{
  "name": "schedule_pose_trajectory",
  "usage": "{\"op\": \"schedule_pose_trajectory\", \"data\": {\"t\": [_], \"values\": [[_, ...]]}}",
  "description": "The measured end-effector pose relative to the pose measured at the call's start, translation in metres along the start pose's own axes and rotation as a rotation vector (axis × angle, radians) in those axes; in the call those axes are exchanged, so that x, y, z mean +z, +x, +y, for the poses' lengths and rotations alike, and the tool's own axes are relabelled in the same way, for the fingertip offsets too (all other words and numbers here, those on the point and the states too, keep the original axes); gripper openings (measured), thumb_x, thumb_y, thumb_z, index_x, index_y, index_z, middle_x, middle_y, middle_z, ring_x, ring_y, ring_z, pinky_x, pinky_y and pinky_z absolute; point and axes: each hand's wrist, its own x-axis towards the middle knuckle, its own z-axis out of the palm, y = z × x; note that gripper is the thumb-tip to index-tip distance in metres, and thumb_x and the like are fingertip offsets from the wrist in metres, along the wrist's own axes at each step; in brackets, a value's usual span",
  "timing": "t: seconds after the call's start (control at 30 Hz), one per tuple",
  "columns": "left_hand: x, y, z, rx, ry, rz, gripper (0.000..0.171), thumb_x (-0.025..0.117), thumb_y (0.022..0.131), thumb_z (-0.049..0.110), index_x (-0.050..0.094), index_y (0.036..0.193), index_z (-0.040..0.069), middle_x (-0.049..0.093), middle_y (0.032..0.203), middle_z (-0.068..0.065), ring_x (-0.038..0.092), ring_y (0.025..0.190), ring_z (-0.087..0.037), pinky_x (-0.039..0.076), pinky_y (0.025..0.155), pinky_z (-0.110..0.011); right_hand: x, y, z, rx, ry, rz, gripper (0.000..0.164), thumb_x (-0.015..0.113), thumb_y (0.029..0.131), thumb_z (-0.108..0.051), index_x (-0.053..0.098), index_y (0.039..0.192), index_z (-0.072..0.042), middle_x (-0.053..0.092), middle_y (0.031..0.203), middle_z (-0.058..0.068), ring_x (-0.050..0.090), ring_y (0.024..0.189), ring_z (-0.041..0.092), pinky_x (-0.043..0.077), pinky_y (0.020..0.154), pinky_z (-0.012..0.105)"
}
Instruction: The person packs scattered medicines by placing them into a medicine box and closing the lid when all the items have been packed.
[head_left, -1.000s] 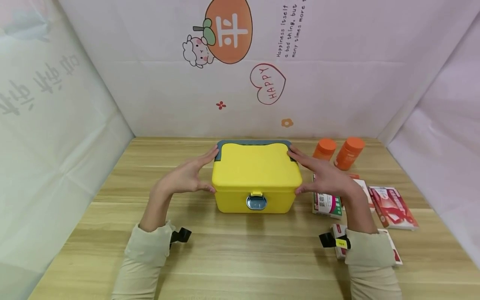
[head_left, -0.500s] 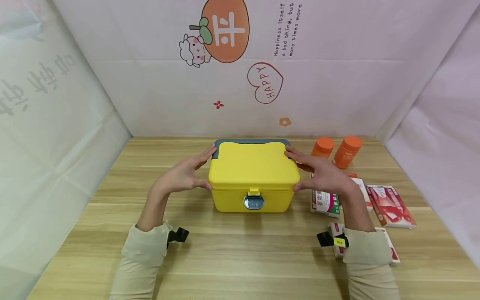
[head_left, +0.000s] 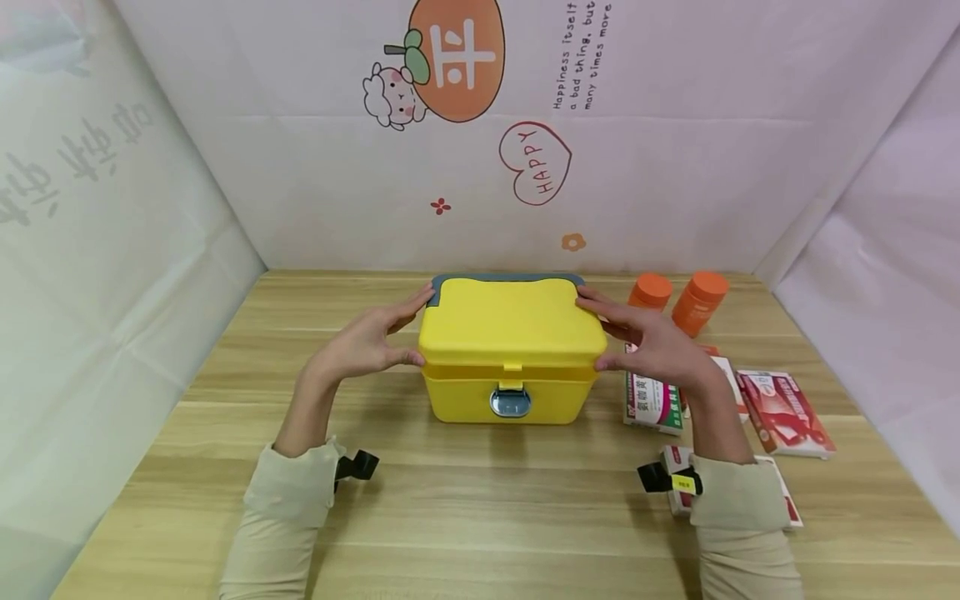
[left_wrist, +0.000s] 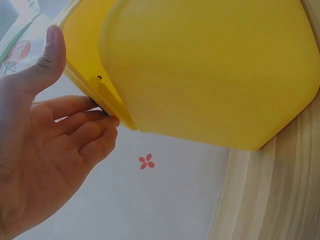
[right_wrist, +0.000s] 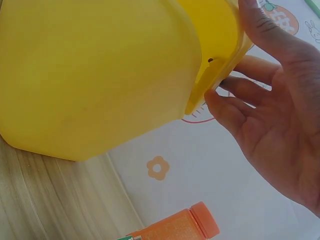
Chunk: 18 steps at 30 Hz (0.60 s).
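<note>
A yellow storage box (head_left: 457, 404) with a clear front latch (head_left: 511, 403) stands on the wooden table. Its yellow lid (head_left: 513, 321), trimmed in grey-blue at the back, is tilted up slightly, leaving a gap along the front. My left hand (head_left: 363, 343) grips the lid's left side, thumb at the front corner and fingers farther back. On the opposite side my right hand (head_left: 656, 346) holds the lid the same way. Both wrist views show the gap between the lid and the box wall (left_wrist: 210, 75). The inside of the box is hidden from above.
Right of the box stand two orange bottles (head_left: 697, 304). Several medicine boxes lie nearer, including a red one (head_left: 785, 412) and a green-and-white one (head_left: 651, 404); another (head_left: 678, 500) is partly under the right forearm. A printed white cloth (head_left: 660, 183) hangs behind the table.
The front of the lid has risen from the box, with both hands lifting it, and a gap now shows above the latch. The head view has shifted slightly.
</note>
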Motion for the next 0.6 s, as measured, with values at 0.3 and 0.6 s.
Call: {"op": "schedule_pose_trajectory", "data": {"t": [0.3, 0.6], "values": [[-0.0010, 0.0002, -0.0023, 0.037, -0.052, 0.034, 0.094, 0.072, 0.083, 0.036, 0.023, 0.158, 0.006, 0.024, 0.164, -0.013, 0.031, 0.150, -0.030, 0.035, 0.118, -0.045, -0.0005, 0.0004, 0.0033, -0.057, 0.121, -0.001, 0.076, 0.073, 0.086, 0.001, 0.040, 0.153, -0.008, 0.032, 0.162, 0.015, 0.039, 0.139, -0.008, 0.043, 0.104, 0.012], [-0.0011, 0.0016, -0.0032, 0.043, -0.054, 0.064, 0.102, 0.062, 0.078, 0.060, 0.027, 0.157, 0.007, 0.028, 0.163, -0.014, 0.035, 0.148, -0.032, 0.037, 0.117, -0.045, -0.0019, 0.0004, 0.0088, -0.155, 0.210, -0.012, 0.071, 0.066, 0.090, 0.008, 0.034, 0.153, 0.000, 0.029, 0.164, 0.013, 0.038, 0.143, -0.001, 0.041, 0.109, 0.015]]}}
